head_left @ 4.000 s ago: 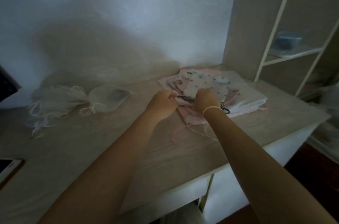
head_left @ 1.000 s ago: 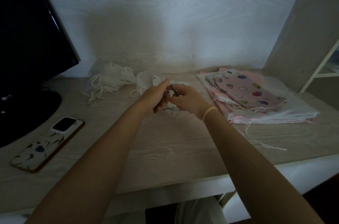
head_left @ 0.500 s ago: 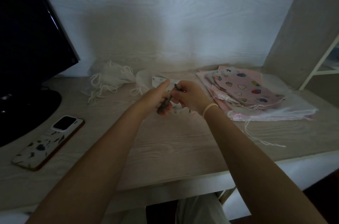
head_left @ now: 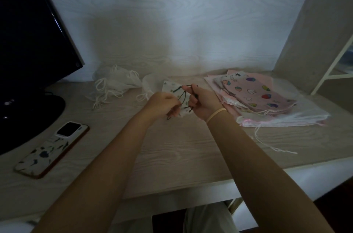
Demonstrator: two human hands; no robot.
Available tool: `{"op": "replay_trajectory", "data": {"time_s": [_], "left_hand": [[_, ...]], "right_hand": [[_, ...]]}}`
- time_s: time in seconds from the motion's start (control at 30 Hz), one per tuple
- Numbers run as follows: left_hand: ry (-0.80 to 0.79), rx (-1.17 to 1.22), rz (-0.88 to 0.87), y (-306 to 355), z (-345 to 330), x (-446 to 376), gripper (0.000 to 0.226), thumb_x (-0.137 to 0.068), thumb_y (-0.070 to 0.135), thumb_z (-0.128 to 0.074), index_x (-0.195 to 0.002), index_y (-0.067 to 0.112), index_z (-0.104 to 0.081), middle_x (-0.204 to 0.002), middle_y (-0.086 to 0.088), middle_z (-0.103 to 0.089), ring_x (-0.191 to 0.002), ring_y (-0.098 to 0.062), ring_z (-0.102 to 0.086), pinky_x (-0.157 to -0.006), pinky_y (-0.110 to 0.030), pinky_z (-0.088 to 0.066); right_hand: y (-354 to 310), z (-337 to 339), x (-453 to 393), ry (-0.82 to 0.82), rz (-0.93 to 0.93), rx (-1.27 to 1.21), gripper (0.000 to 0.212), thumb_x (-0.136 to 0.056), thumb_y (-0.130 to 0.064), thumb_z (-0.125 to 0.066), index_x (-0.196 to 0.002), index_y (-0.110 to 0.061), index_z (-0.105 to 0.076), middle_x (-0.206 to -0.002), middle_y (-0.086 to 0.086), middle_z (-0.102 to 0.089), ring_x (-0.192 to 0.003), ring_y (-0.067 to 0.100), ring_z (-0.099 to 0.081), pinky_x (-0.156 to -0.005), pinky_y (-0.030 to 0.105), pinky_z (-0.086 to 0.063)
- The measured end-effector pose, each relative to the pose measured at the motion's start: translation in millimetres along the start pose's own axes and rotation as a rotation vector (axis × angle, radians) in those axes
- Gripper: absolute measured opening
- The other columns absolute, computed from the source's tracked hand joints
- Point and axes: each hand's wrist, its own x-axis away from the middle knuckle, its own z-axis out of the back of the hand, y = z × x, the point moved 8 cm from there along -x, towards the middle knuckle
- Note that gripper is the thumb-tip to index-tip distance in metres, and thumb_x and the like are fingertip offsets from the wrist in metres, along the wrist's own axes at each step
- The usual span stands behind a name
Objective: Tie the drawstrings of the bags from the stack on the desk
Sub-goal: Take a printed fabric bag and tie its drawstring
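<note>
A small white patterned bag [head_left: 172,87] lies on the desk between my hands, partly hidden by them. Its dark drawstring [head_left: 183,97] loops between my fingers. My left hand [head_left: 164,104] pinches one end of the string low and left. My right hand [head_left: 202,101] grips the other end, with a pale band on the wrist. The stack of flat bags [head_left: 254,97], pink with coloured prints on top, sits to the right. A heap of white bags [head_left: 116,83] with tied white cords lies at the back left.
A dark monitor [head_left: 28,51] on a round base stands at the left. A phone [head_left: 51,148] in a patterned case lies near the front left. A white shelf frame [head_left: 332,64] rises at the right. Loose white strings [head_left: 271,143] trail from the stack toward the desk's front edge.
Four seconds ago both hands were at the stack on the right. They since carried the small white bag to the middle, and the dark drawstring has been drawn into a loop between them.
</note>
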Motion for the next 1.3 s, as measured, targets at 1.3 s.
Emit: {"op": "replay_trajectory", "data": {"time_s": [1.3], "left_hand": [[0.219,-0.398,-0.112,-6.7,32.2,-5.2,0.019,-0.083,0.008,-0.053,-0.081,0.021,-0.067,-0.096,0.0,-0.068,-0.09,-0.015,-0.06,-0.072,-0.024,-0.042]], "right_hand": [[6.4,-34.8,0.1,-0.179,-0.059,1.786,0.027,-0.093,-0.033,-0.056,-0.1,-0.008,-0.064,-0.098,0.005,-0.062,-0.091,0.022,-0.058,-0.075,0.028,-0.045]]}}
